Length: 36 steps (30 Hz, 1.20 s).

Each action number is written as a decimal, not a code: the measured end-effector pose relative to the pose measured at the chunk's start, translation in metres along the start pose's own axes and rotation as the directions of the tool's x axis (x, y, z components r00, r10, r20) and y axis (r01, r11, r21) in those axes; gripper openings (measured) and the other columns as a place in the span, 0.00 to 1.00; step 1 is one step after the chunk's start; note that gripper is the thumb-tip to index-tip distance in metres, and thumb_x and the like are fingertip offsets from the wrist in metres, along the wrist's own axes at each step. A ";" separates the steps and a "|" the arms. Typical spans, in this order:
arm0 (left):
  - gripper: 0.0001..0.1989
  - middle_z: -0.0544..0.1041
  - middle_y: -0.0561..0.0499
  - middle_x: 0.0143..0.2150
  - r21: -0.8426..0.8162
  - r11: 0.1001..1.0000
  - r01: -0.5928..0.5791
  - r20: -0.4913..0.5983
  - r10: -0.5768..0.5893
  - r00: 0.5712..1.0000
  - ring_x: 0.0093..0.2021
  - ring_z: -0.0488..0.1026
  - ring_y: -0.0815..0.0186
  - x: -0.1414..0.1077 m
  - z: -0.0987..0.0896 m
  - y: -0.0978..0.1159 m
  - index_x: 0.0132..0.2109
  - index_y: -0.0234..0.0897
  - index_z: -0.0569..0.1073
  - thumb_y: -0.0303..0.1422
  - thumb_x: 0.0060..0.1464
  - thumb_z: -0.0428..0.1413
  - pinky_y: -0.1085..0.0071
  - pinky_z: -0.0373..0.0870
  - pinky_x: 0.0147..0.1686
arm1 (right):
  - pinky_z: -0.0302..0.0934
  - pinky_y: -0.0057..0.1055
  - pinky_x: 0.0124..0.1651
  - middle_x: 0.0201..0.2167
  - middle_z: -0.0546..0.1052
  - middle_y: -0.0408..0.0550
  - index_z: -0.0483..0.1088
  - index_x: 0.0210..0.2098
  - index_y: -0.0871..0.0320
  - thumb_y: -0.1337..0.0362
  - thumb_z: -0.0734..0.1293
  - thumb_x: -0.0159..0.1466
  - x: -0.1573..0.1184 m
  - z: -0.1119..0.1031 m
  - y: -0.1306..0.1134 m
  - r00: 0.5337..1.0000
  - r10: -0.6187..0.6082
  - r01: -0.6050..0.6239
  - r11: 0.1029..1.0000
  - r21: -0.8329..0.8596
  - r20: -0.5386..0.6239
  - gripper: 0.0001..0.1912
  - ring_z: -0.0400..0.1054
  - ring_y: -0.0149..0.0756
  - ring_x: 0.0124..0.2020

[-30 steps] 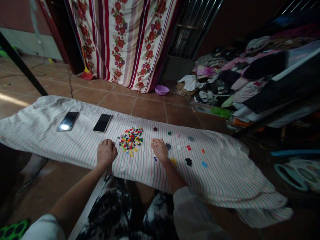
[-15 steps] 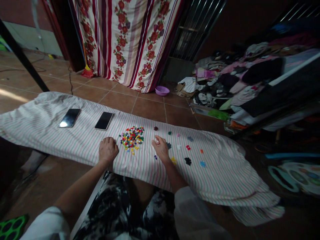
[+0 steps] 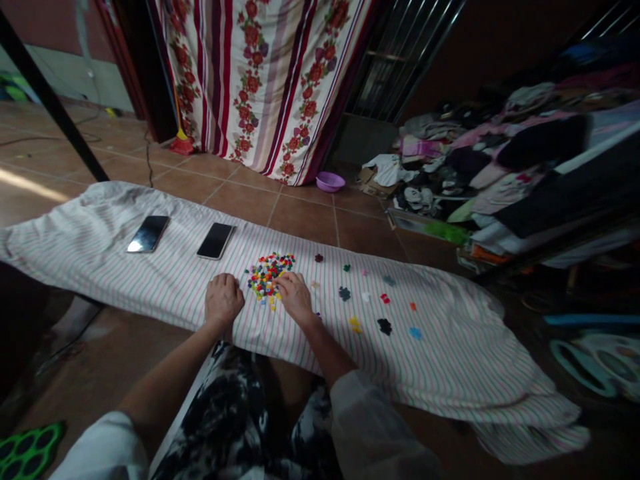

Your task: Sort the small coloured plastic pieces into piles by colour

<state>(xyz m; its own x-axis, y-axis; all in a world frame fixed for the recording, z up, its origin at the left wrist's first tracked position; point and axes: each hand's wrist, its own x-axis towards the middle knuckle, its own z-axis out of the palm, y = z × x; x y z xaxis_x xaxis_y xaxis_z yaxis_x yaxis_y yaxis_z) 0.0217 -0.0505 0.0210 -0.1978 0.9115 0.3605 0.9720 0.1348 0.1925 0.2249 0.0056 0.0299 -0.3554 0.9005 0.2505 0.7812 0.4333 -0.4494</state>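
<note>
A loose pile of small multicoloured beads lies on the striped cloth. The fingertips of my right hand are pinched together at the pile's right edge; whatever is between them is too small to make out. Left of the pile, my left hand rests on the cloth as a loose fist, with nothing showing in it. Small groups sorted by colour lie to the right, among them dark grey, yellow, black, light blue and red pieces.
Two phones, one nearer the left end and one closer to the pile, lie on the cloth. Behind it are a purple basin, a floral curtain and a heap of clothes at the right.
My right hand has moved left from the sorted groups to the bead pile, uncovering the dark grey and yellow pieces. My left hand stays in place on the cloth. The view has shifted slightly.
</note>
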 end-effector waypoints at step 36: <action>0.06 0.73 0.41 0.38 -0.011 1.000 -0.008 -0.003 0.008 1.000 0.44 0.68 0.53 0.000 -0.001 0.001 0.37 0.37 0.69 0.29 0.54 0.48 0.58 0.62 0.45 | 0.66 0.29 0.46 0.44 0.77 0.47 0.74 0.44 0.54 0.69 0.60 0.64 0.002 0.005 -0.010 0.977 0.167 -0.124 0.951 0.284 -0.133 0.13 0.72 0.33 0.41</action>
<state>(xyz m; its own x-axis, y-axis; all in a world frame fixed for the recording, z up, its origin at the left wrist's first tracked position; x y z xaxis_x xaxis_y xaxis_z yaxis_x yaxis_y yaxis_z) 0.0221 -0.0508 0.0219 -0.1901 0.9116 0.3646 0.9722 0.1229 0.1994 0.2138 0.0034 0.0301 -0.1486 0.9474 0.2836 0.6412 0.3106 -0.7017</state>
